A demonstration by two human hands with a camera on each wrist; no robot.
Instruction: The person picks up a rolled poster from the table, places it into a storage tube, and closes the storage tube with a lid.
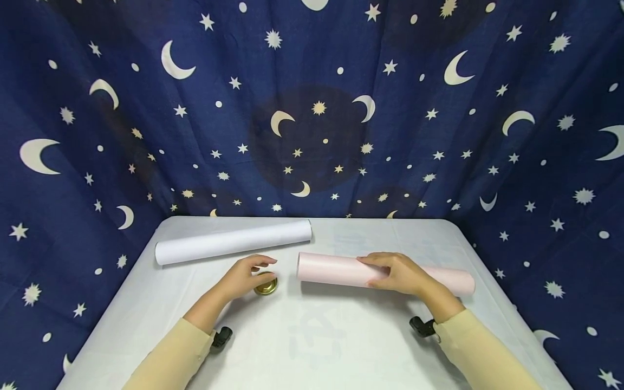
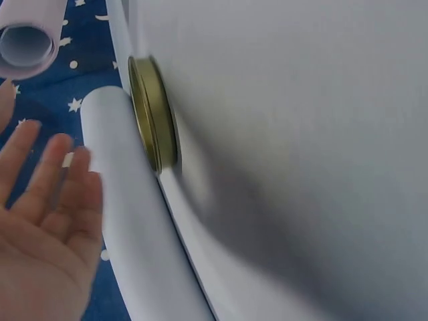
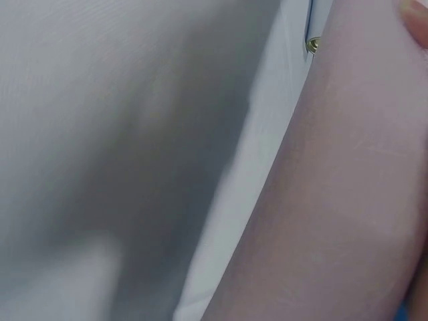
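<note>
My right hand [image 1: 401,273] grips a pale pink paper roll [image 1: 333,269] from above, thumb on the near side and fingers over the far side. In the right wrist view the pink roll [image 3: 334,187] fills much of the picture; just a fingertip shows at the top right. My left hand [image 1: 244,277] hovers beside a shallow round gold object [image 1: 266,287] with a raised rim, fingers loosely bent and apart. The left wrist view shows a gap between that hand [image 2: 50,234] and the gold object [image 2: 160,114]. Whether the gold object is a lid or a tape roll, I cannot tell.
A white paper roll [image 1: 234,242] lies slanted at the back left of the white-covered table [image 1: 331,346]. Dark blue curtains [image 1: 322,146] with moons and stars stand behind and at both sides. Black wrist mounts [image 1: 221,337] hang under the cream sleeves [image 1: 170,355].
</note>
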